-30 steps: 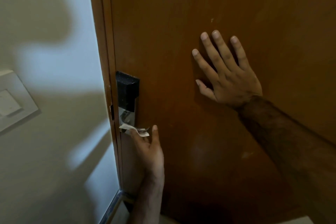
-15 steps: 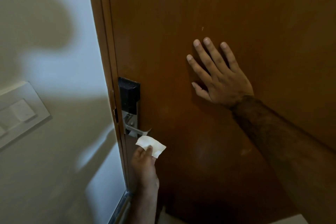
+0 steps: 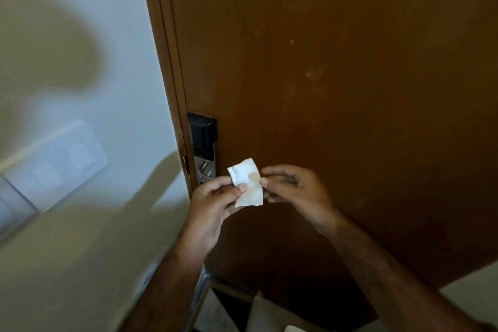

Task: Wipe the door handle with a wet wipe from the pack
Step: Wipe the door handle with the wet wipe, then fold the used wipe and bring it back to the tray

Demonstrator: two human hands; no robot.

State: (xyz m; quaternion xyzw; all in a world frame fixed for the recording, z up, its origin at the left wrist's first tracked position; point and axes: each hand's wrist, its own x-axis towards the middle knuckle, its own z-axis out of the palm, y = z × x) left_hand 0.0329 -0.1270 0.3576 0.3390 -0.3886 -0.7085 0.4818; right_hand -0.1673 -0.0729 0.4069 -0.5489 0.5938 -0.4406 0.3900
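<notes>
A small folded white wet wipe (image 3: 246,182) with a brownish stain is held in front of the brown door. My left hand (image 3: 213,205) pinches its left edge between thumb and fingers. My right hand (image 3: 293,188) touches its right edge with thumb and fingertips. The metal door handle (image 3: 206,171) sits just left of the wipe, under a black lock plate (image 3: 202,133), partly hidden by my left hand. The wipe is off the handle. The pack is not in view.
The brown door (image 3: 336,89) fills the right side, its frame (image 3: 167,62) running down the middle. A white switch plate (image 3: 51,167) sits on the wall at left. Pale floor and some light objects show at the bottom.
My left hand pulled the wipe off the handle and raised it. My right hand left the door panel and came down to the wipe. The view tilted.
</notes>
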